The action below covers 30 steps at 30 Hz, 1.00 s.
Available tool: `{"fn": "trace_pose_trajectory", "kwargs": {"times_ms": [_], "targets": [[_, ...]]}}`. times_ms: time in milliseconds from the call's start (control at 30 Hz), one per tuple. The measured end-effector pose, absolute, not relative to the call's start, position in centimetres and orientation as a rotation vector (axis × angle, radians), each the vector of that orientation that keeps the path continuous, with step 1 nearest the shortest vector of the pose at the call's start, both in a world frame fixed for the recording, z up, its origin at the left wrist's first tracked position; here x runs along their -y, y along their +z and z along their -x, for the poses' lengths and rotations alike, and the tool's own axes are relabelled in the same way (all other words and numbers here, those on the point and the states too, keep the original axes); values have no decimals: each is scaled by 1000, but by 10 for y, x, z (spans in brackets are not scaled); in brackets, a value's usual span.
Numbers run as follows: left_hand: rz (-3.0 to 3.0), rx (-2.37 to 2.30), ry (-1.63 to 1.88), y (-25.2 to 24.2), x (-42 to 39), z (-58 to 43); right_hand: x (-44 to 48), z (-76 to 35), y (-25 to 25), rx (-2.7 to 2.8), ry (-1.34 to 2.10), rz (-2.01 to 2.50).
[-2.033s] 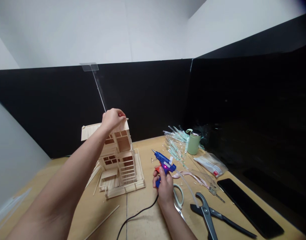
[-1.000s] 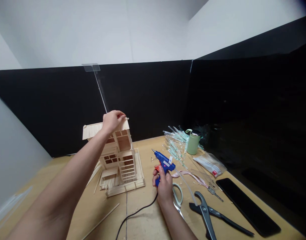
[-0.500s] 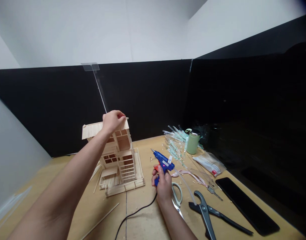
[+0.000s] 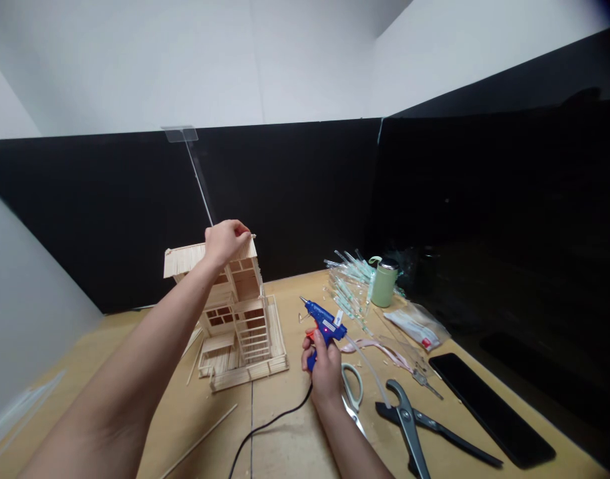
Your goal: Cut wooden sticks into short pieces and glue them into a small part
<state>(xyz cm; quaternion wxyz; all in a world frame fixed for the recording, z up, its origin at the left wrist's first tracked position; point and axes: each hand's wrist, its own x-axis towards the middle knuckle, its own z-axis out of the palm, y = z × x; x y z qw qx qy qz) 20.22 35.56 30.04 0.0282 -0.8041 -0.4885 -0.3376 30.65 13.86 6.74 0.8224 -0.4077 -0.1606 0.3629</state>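
Observation:
A model house (image 4: 242, 319) built of thin wooden sticks stands on the table, with a slatted roof, stairs and a low fence. My left hand (image 4: 226, 241) is at the top of its roof (image 4: 185, 261), fingers curled closed at the ridge; the fingertips are partly hidden. In my right hand (image 4: 325, 372) is a blue hot glue gun (image 4: 324, 321), gripped by its handle, with the fingers near the orange trigger. A small red light glows on its side. The nozzle points up and left, apart from the house. A clear glue stick (image 4: 364, 359) trails from its back.
Scissors (image 4: 353, 392), pliers (image 4: 409, 419) and a black phone (image 4: 491, 409) lie at the right. Behind them are plastic-wrapped sticks (image 4: 349, 286), a green bottle (image 4: 384, 283) and a plastic packet (image 4: 417, 326). A black cord (image 4: 272, 422) crosses the front, near a loose wooden stick (image 4: 199, 440).

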Motion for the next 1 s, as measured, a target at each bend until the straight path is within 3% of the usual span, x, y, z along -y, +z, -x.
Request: {"fn": "trace_pose_trajectory", "kwargs": {"times_ms": [1000], "targets": [[2544,1408,-1132,299,-361,-198,-140,-306,63,350,759,870]]}}
